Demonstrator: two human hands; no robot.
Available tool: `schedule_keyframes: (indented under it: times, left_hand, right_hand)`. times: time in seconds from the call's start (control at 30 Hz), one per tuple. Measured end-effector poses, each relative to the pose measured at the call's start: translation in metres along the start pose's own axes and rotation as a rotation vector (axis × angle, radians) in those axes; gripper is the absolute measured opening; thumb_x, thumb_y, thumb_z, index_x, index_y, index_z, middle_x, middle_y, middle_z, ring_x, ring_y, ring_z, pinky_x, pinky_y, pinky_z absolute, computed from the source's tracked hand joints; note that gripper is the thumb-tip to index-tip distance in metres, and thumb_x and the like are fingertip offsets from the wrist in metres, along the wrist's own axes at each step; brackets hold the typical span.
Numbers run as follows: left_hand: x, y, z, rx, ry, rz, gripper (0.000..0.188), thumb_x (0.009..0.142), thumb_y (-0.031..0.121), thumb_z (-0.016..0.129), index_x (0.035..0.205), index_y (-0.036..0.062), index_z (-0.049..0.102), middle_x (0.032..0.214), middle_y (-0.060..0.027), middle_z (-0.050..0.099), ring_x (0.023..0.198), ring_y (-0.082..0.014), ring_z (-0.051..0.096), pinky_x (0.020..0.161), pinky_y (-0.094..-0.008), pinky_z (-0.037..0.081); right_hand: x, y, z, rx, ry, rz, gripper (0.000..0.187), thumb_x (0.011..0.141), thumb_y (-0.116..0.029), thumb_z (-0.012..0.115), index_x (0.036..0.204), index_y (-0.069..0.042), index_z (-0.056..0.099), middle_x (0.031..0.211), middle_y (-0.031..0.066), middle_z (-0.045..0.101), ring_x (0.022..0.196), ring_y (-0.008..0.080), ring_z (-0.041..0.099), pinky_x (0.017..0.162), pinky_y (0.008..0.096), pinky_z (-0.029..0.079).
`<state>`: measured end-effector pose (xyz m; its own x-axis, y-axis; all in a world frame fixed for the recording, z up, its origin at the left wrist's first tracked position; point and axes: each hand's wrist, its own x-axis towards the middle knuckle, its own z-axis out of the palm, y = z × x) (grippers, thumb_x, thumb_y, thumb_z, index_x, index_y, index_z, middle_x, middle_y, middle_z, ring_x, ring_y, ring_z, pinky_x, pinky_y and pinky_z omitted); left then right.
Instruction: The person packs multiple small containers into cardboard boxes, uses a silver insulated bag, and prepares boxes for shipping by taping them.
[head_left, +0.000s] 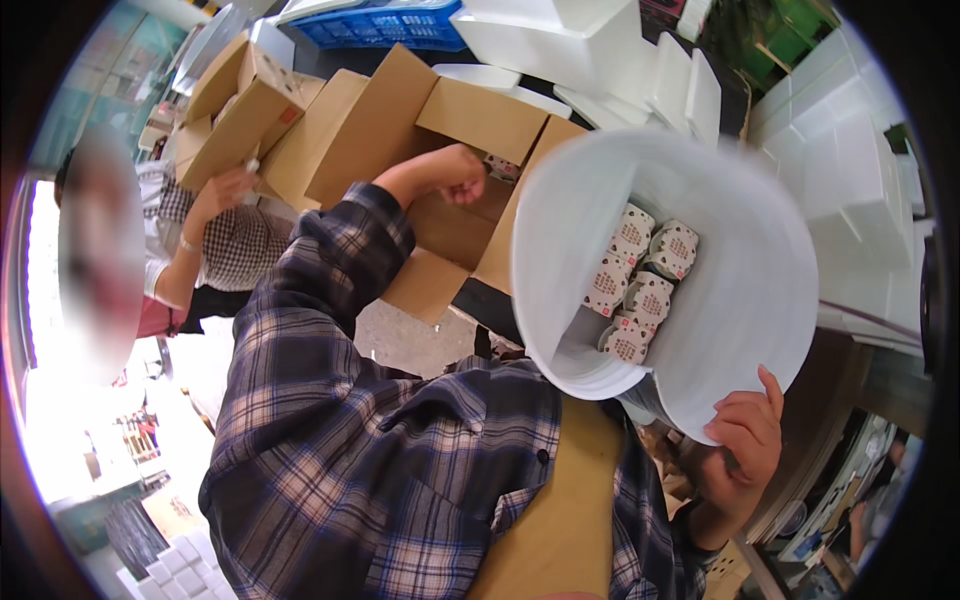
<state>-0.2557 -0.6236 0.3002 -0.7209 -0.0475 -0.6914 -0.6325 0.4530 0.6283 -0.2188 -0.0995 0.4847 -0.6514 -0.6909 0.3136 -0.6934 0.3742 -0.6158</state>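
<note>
At least five small cream-coloured packs (pixel 648 300) — dark-spotted, each with a red square — lie in two rough rows inside one large white round-mouthed container (pixel 755 270). The right hand (pixel 745 435), fingers bent, holds its rim. The left hand (pixel 455 176), loosely curled, is in one open brown cardboard box (pixel 490 115) near another spotted pack (pixel 503 168) — whether it grips anything, I cannot tell.
</note>
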Motion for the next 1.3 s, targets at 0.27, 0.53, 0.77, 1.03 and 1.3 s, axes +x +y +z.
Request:
schedule_keyframes:
  times: [0.27,0.53,0.77,1.03,1.3]
  left_hand:
    - [0.111,-0.032,0.024,0.135,0.530,0.218,0.061,0.077,0.046,0.082,0.118,0.0017,0.070,0.117,-0.0207,0.072,0.113,-0.0349,0.068,0.097,-0.0401,0.051]
    - [0.118,-0.034,0.008,-0.008,0.543,0.431,0.052,0.077,0.035,0.080,0.110,-0.0034,0.070,0.104,-0.0148,0.074,0.096,-0.0227,0.070,0.082,-0.0347,0.056]
    - [-0.125,-0.040,-0.035,-0.751,0.319,0.547,0.037,0.097,0.016,0.059,0.129,-0.0003,0.056,0.115,-0.0150,0.069,0.097,-0.0245,0.071,0.087,-0.0341,0.061]
    - [-0.097,-0.001,0.026,0.165,0.066,0.062,0.062,0.096,0.043,0.066,0.147,0.0119,0.049,0.136,-0.0110,0.058,0.114,-0.0185,0.062,0.097,-0.0360,0.050]
    - [0.017,0.041,0.011,0.885,-0.047,0.026,0.093,0.076,0.060,0.077,0.140,-0.0019,0.051,0.129,-0.0281,0.064,0.122,-0.0401,0.061,0.098,-0.0439,0.049]
  right_hand:
    - [0.013,-0.017,-0.002,0.015,-0.132,-0.049,0.029,0.059,-0.012,0.067,0.087,-0.003,0.068,0.080,0.0067,0.064,0.077,0.0265,0.064,0.112,0.0601,0.035]
    - [0.010,-0.029,0.023,-0.035,-0.230,-0.280,0.017,0.075,-0.006,0.069,0.091,-0.004,0.071,0.077,0.0021,0.062,0.073,0.0188,0.062,0.103,0.0511,0.049]
    - [-0.006,-0.010,0.020,0.119,-0.215,-0.370,0.016,0.070,-0.004,0.071,0.086,-0.005,0.070,0.078,0.0017,0.061,0.072,0.0184,0.061,0.103,0.0494,0.049]
    - [0.000,-0.008,0.020,0.108,-0.256,-0.492,0.015,0.072,-0.008,0.066,0.086,-0.004,0.067,0.077,0.0017,0.055,0.074,0.0193,0.058,0.104,0.0468,0.048]
    - [0.001,-0.022,0.005,0.035,-0.283,-0.256,0.024,0.063,-0.005,0.069,0.087,-0.004,0.070,0.081,0.0044,0.065,0.075,0.0229,0.064,0.104,0.0518,0.046]
